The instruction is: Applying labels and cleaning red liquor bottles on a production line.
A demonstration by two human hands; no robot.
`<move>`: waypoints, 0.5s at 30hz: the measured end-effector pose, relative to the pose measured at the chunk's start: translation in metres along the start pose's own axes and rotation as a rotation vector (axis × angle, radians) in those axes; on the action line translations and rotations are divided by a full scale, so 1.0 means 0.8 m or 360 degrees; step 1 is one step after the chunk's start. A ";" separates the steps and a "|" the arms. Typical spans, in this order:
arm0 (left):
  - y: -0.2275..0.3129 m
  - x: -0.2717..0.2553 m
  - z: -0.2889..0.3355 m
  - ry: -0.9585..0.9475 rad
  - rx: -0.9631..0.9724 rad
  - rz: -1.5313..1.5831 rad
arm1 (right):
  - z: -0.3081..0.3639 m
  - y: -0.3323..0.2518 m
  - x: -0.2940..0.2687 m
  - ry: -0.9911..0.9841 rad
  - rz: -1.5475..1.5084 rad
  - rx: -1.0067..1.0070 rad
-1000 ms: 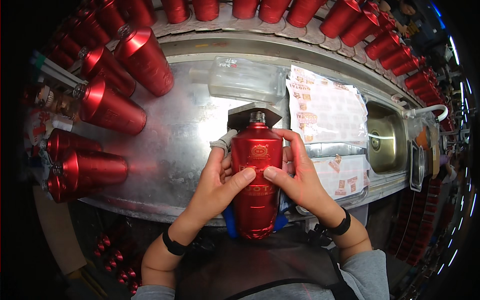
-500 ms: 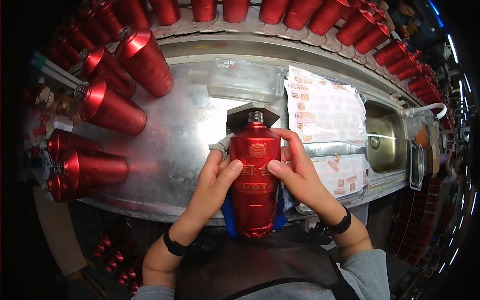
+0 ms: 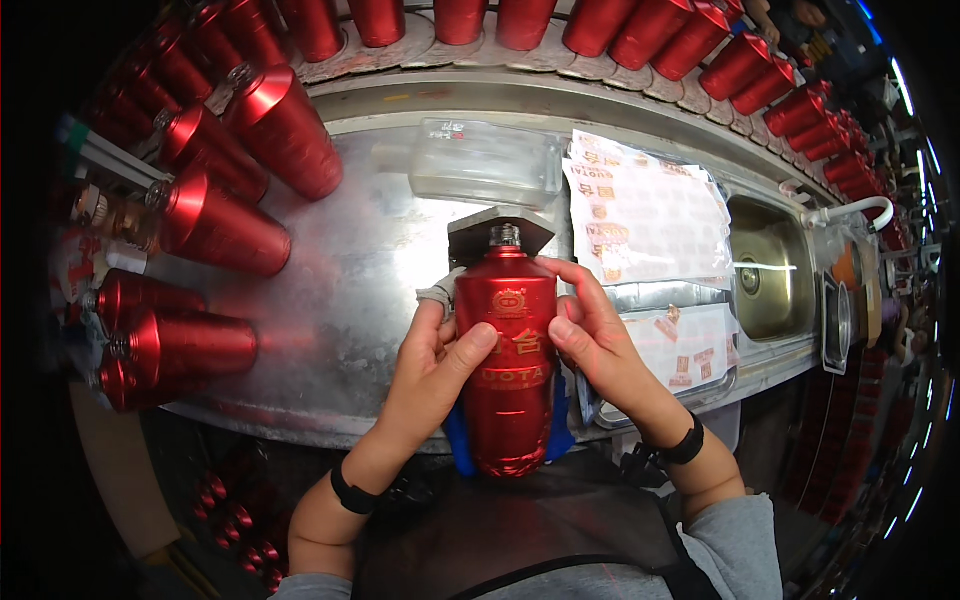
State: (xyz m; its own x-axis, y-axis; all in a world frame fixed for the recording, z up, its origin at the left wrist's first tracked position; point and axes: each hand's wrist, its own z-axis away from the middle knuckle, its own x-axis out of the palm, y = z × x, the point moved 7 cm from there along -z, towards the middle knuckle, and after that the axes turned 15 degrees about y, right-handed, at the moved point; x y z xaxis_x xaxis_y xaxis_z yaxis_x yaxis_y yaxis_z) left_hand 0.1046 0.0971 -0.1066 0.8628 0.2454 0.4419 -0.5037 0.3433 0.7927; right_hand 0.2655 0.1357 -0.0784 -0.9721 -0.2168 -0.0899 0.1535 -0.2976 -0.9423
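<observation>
1. Red bottle (image 3: 507, 405): centre of frame, neck toward the top, base toward the lower edge.
2. Grip: left hand (image 3: 425, 365) and right hand (image 3: 605, 355) partly closed round opposite sides; thumbs on the front face beside gold markings (image 3: 527, 343). Fingers behind mostly hidden.
3. Judged step: thumb pressing. Best worked outward from the middle, equal pressure.
4. Brace from behind; avoid twisting the bottle or dragging the markings askew.

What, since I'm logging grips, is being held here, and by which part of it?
A red bottle, held in both hands, the left and the right, by the sides of its upper body, below the neck.
</observation>
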 end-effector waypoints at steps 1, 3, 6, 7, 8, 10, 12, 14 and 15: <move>-0.002 0.000 -0.001 0.0011 -0.0015 -0.0032 | 0.000 0.001 0.002 -0.0020 -0.0041 -0.0039; -0.002 0.002 -0.002 0.0012 -0.0010 -0.0016 | 0.001 0.005 0.003 -0.0015 -0.0005 -0.0084; 0.002 0.003 -0.003 0.0022 0.0016 -0.0022 | -0.001 0.011 0.000 -0.0043 0.0044 -0.0206; 0.003 0.003 -0.003 0.0030 0.0037 -0.0045 | -0.002 0.009 0.000 -0.0075 0.0058 -0.0283; 0.004 0.005 -0.001 0.0024 0.0038 -0.0051 | -0.002 0.003 -0.003 -0.0068 0.0054 -0.0286; 0.011 0.005 0.000 0.0107 0.0183 -0.0132 | -0.001 0.007 -0.003 -0.0184 -0.0270 0.0138; 0.017 0.009 0.004 0.0123 0.0218 -0.0139 | 0.000 0.008 -0.003 -0.0180 -0.0279 0.0117; 0.019 0.014 0.007 0.0140 0.0251 -0.0145 | 0.000 0.011 -0.001 -0.0174 -0.0287 0.0098; 0.020 0.016 0.008 0.0160 0.0278 -0.0199 | -0.002 0.011 0.000 -0.0131 -0.0275 0.0050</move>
State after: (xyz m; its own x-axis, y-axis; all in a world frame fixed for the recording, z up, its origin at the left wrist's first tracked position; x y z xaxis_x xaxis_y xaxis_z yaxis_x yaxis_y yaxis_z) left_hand 0.1077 0.1000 -0.0858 0.9051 0.3029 0.2985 -0.3704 0.2165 0.9033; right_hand 0.2663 0.1346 -0.0871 -0.9669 -0.2347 0.1000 -0.0075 -0.3656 -0.9307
